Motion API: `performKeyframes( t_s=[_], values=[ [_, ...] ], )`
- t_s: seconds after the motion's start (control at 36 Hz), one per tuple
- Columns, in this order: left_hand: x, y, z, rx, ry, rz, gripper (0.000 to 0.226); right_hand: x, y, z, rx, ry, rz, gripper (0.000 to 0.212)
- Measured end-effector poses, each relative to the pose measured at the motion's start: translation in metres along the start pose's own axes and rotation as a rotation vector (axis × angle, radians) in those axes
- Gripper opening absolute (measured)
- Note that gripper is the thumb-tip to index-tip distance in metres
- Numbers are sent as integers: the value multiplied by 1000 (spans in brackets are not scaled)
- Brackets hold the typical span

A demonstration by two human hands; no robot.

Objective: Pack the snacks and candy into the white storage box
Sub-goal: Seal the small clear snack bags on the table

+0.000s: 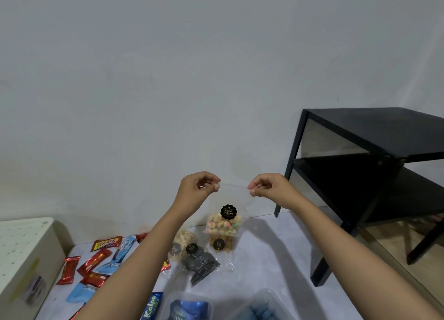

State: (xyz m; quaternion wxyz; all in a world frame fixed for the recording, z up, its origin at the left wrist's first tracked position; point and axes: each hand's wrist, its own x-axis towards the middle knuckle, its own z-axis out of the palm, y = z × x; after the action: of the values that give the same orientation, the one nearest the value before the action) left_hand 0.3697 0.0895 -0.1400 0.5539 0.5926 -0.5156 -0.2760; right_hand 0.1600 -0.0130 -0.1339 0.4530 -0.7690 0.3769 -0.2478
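On the head camera I see the left hand (200,187) and right hand (266,184) each pinching a top corner of the clear biscuit pouch (225,221). It hangs upright in mid-air, probably for sealing. The white storage box (24,255) sits far left, well apart from the pouch, and candy wrappers (96,262) lie on the floor (264,259).
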Motion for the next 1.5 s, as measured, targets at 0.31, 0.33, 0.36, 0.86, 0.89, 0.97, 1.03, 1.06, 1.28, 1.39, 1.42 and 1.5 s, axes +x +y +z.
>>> performKeyframes(
  t_s=[0.31,0.33,0.36,0.86,0.89,0.97,1.03,1.06,1.28,1.39,1.42,1.5],
  values=[
    [-6,-2,6,69,-32,-42,22,-3,-1,9,-135,-53,21,18],
    [-7,-2,6,71,-28,-46,22,-4,-2,10,-158,-67,17,15],
    [-7,-2,6,75,-27,-50,21,-5,-3,11,-176,-89,15,12],
    [-15,-5,13,117,-55,-42,18,-10,-6,31,-242,-83,-48,12],
    [-15,-5,15,120,-60,-41,18,-10,-6,32,-253,-81,-49,11],
    [-17,-7,17,124,-69,-43,19,-10,-6,34,-271,-85,-28,8],
    [-18,-9,17,119,-92,-42,18,-12,-5,33,-261,-93,-12,9],
    [-19,-10,17,111,-105,-41,18,-13,-4,33,-259,-92,-11,10],
    [-23,-14,19,108,-128,-33,22,-21,2,37,-215,-133,-15,7],
    [-27,-16,24,133,-155,-55,21,-22,6,40,-224,-125,-18,9],
    [-28,-17,26,134,-158,-63,19,-22,6,40,-225,-120,-17,11],
    [-30,-19,28,137,-169,-81,17,-23,9,38,-227,-117,-19,15]
  ],
)
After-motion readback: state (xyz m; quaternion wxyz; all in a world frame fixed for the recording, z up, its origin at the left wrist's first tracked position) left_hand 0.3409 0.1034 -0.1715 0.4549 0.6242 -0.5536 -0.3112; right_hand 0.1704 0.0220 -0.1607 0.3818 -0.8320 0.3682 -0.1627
